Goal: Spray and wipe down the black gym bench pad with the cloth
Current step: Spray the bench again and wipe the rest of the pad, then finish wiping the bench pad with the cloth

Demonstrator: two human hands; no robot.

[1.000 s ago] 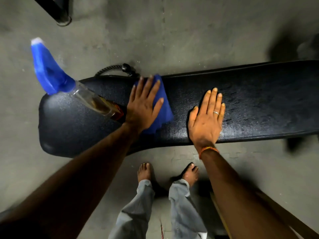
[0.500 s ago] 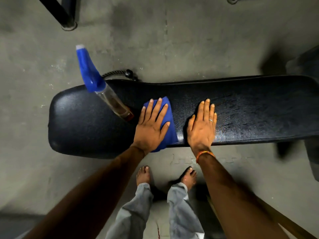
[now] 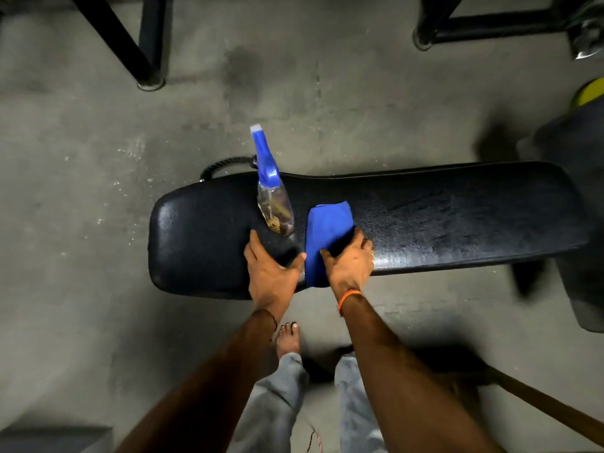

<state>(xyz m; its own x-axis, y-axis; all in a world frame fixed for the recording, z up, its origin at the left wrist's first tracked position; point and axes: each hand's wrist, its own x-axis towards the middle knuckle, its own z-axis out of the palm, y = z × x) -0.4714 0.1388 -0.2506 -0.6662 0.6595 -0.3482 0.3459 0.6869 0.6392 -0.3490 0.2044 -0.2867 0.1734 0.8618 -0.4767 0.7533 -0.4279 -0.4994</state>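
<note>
Head view: looks straight down past grey trousers (image 3: 281,403) and a bare foot (image 3: 288,338).
Left hand (image 3: 273,273): rests on the near edge of the bench pad (image 3: 457,217), thumb and forefinger spread wide, holding nothing.
Right hand (image 3: 348,266): fingers curled around the blue cloth (image 3: 327,223), clasping it.
Blue cloth: lies across the bench pad, between the hands.
Spray bottle (image 3: 276,207): on the bench pad, just left of the blue cloth.
Floor (image 3: 81,191): grey, with black frame legs (image 3: 150,44) beyond.
</note>
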